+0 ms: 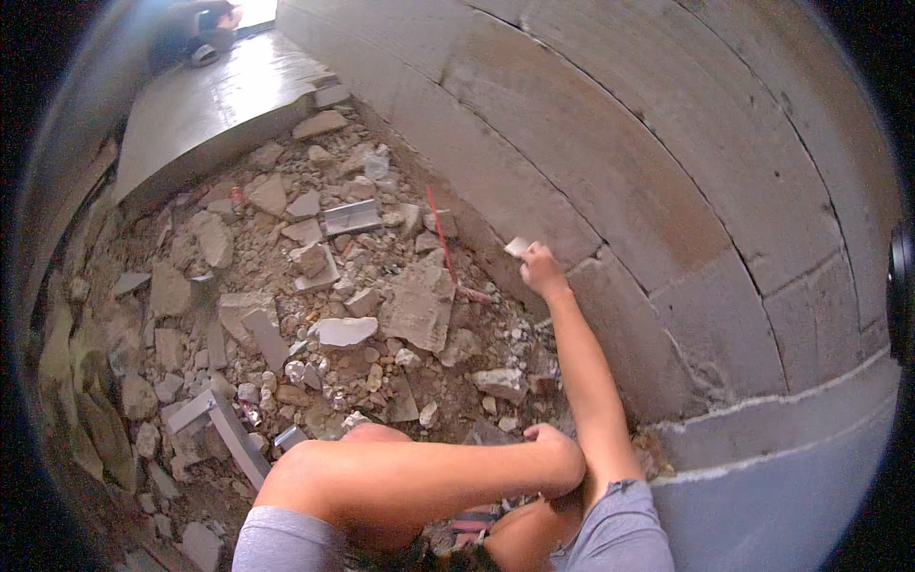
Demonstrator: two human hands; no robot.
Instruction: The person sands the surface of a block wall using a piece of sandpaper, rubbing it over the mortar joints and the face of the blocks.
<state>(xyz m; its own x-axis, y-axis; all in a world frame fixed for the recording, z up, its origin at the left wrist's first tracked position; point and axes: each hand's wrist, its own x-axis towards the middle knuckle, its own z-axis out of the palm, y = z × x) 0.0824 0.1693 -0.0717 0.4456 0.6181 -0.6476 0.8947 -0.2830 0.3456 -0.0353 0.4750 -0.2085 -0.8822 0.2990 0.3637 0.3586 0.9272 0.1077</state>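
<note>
My right hand (pixel 544 273) reaches out to the concrete wall (pixel 572 143) with its fingers pinched on a small whitish piece (pixel 518 248). That piece is against or very close to the wall face; its exact kind is too small to make out. Bent across in front of me, my left forearm ends near the right elbow. There my left hand (pixel 556 456) is turned in beside the right arm; a thumb shows, but the other fingers are hidden. Below both arms lies broken rubble (pixel 419 310), and a thin red rod (pixel 437 224) leans up from it near the wall.
Stone chunks, grey metal profile pieces (pixel 352 217) and an angled grey frame piece (pixel 233 437) lie in the rubble. A smooth raised slab (pixel 214 105) rises at the far left, with another person (pixel 208 33) beyond. Crumpled greenish cloth (pixel 91 410) lies at left.
</note>
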